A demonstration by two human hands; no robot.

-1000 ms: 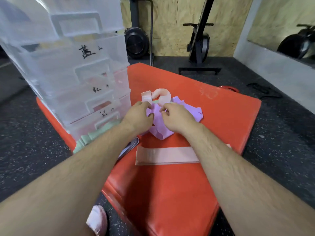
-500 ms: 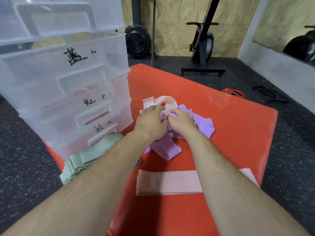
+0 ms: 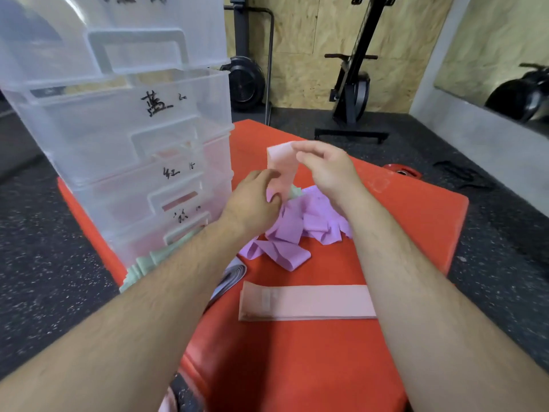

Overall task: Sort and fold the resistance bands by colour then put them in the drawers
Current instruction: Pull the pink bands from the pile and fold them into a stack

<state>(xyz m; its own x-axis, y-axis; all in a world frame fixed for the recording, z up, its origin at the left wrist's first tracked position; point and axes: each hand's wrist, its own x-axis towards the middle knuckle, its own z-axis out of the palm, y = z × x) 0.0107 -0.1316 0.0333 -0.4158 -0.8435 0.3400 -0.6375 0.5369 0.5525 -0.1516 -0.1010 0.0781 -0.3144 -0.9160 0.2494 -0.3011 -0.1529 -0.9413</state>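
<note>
We are in a gym room, and a red mat (image 3: 401, 227) lies on the dark floor. A moment ago both hands were low in the purple bands (image 3: 297, 230). Now the pink band (image 3: 282, 166) is up out of that pile. So one pink one is sorted out, and we think it can be smoothed and folded next. It hangs up and down, its long way from top to bottom, flat side to us.

The right hand (image 3: 326, 171) pinches the top end with its fingers. The left hand (image 3: 255, 197) has its fingers curled round the bottom end, just above the pile. Nearer to us a flat pink band (image 3: 306, 301) lies with its long way left to right. Green bands (image 3: 151, 260) sit by the clear drawers (image 3: 148, 138) on the left.
</note>
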